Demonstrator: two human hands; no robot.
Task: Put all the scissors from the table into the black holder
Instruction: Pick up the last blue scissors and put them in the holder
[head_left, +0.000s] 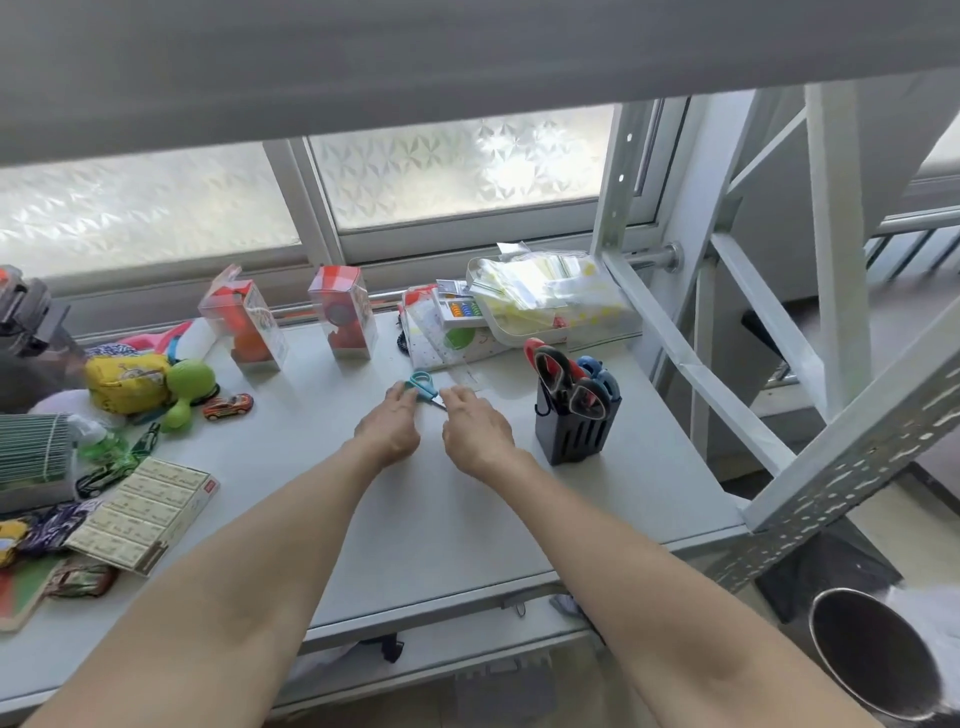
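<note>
Small teal-handled scissors (423, 385) lie flat on the white table (441, 519), handles pointing away from me. My left hand (392, 423) reaches in from the left, its fingertips against the teal handle. My right hand (475, 428) comes in from the right with its fingertips over the blade tip; whether it grips the blade is hidden. The black slotted holder (576, 436) stands upright just right of my right hand. It holds red-and-black scissors (553, 371) and blue-handled scissors (597, 374), handles up.
Toys, a toy car (228, 406) and a box of erasers (140, 512) crowd the left side. Two clear toy boxes (343, 317) and a tray of plastic bags (550, 299) line the back. A metal rack frame (727, 395) stands at the right, close to the holder.
</note>
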